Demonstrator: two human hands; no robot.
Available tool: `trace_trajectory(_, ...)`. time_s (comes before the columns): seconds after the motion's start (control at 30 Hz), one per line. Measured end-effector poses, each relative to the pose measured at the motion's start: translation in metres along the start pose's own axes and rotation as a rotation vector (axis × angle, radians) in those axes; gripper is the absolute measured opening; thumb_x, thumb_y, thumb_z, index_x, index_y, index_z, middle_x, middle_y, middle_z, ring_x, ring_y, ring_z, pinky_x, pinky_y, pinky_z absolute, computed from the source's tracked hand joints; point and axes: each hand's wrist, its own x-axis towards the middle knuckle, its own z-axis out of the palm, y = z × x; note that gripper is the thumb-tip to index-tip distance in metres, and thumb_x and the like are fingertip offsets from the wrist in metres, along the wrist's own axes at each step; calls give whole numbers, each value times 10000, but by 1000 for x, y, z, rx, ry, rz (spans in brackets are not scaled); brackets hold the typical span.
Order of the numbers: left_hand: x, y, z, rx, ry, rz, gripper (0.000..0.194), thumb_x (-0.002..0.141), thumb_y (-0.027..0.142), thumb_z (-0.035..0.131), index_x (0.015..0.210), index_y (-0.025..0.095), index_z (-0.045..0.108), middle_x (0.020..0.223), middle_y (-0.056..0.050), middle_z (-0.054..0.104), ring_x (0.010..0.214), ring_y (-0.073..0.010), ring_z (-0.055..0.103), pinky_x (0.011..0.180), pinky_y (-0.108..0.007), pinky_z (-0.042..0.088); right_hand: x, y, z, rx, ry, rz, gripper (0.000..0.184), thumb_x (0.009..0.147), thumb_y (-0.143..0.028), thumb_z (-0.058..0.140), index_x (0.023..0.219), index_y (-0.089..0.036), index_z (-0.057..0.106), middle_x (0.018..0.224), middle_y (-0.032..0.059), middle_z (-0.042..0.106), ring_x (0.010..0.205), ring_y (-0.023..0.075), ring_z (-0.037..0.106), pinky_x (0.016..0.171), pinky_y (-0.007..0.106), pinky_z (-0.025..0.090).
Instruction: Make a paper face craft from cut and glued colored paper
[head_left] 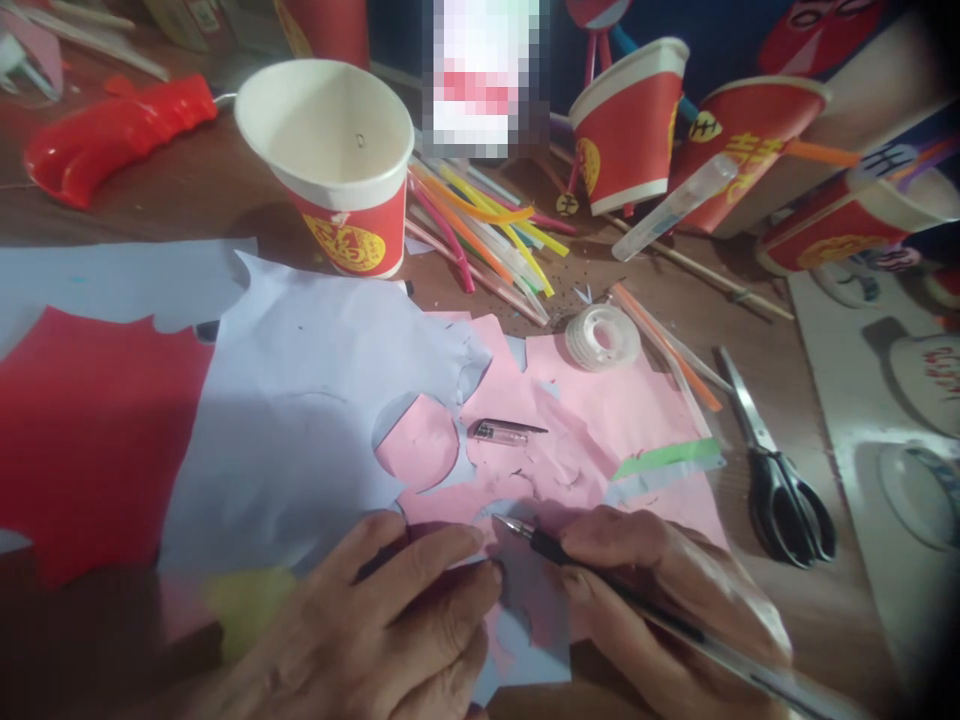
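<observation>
My right hand (675,580) grips a pen (551,545) with a clear barrel and a dark grip, its tip just right of my left fingers and close to the paper. My left hand (405,610) lies with its fingers stretched over the paper pieces, their tips near the pen point. Beneath both hands are cut pink paper (551,450) and pale bluish-white scraps. The large white sheet (300,400) on the left has a round cutout, with pink showing through it. A small clear pen cap (501,432) rests on the pink paper.
A red-and-white paper cup (352,225) stands behind the sheets, beside coloured straws (487,225). A tape roll (601,337) and black-handled scissors (787,490) lie right. Red paper (97,430) and a red glue gun (120,140) are left. More cups (630,130) stand at the back.
</observation>
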Motion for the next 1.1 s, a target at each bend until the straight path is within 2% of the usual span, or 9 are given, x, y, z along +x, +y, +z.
trace_trajectory(0.07, 0, 0, 1, -14, -5, -1, 223, 963, 342, 519, 913, 197, 680, 1064, 54, 747, 1094, -182, 571, 864, -392, 367, 2, 1, 1, -8, 3, -10, 169, 835, -112, 593, 929, -250, 573, 765, -15, 747, 631, 182, 742, 460, 199, 577)
trace_trajectory(0.2, 0, 1, 1, -33, -20, -13, 188, 943, 320, 552, 915, 187, 682, 1072, 40, 745, 1093, -193, 582, 866, -388, 374, 6, 6, 3, 26, -7, -52, 176, 827, -94, 574, 924, -239, 549, 682, -54, 697, 514, 123, 689, 463, 172, 559)
trace_trajectory(0.3, 1, 2, 1, -48, 20, -20, 161, 923, 302, 584, 911, 176, 682, 1056, 23, 749, 1083, -202, 590, 879, -384, 388, 8, 8, 4, 75, 4, -93, 191, 817, -89, 581, 948, -225, 560, 704, -38, 704, 532, 128, 695, 480, 180, 565)
trace_trajectory(0.43, 3, 4, 1, -71, 61, -47, 169, 929, 296, 575, 882, 174, 681, 1018, 18, 751, 1061, -201, 596, 887, -383, 394, 5, 6, 5, 9, 19, -50, 184, 838, -98, 597, 968, -225, 570, 747, -13, 720, 631, 167, 729, 486, 203, 568)
trace_trajectory(0.5, 5, 4, 1, -86, 90, -54, 187, 939, 295, 558, 869, 172, 680, 1004, 14, 747, 1056, -202, 595, 889, -387, 395, 4, 5, 6, 18, 34, -74, 188, 843, -105, 598, 982, -229, 571, 762, -13, 721, 647, 164, 730, 503, 199, 574)
trace_trajectory(0.6, 6, 2, 4, -71, 135, -22, 205, 942, 303, 546, 851, 179, 682, 986, 15, 742, 1033, -200, 597, 873, -383, 401, 3, 5, 6, 22, 7, -81, 206, 835, -96, 596, 988, -231, 567, 775, -23, 718, 628, 142, 718, 529, 182, 581)
trace_trajectory(0.77, 8, -3, 11, -12, 230, 52, 285, 980, 315, 462, 821, 204, 670, 948, 33, 743, 995, -181, 601, 854, -377, 393, 5, 4, 4, 50, 14, -111, 182, 831, -98, 585, 952, -230, 554, 691, -37, 694, 550, 135, 693, 452, 187, 548)
trace_trajectory(0.97, 7, 2, 6, -66, 168, -30, 265, 980, 307, 488, 840, 178, 672, 966, 18, 752, 1041, -181, 600, 889, -380, 384, 5, 4, 1, 127, -42, -104, 222, 818, -98, 599, 974, -249, 550, 738, -20, 733, 650, 179, 736, 442, 208, 554)
trace_trajectory(1.1, 7, 0, 9, -35, 202, 9, 306, 994, 312, 444, 817, 206, 670, 961, 37, 751, 1042, -175, 593, 893, -383, 361, 4, 3, 0, 92, -34, -34, 222, 828, -83, 585, 966, -253, 553, 718, -29, 720, 607, 173, 725, 454, 224, 551)
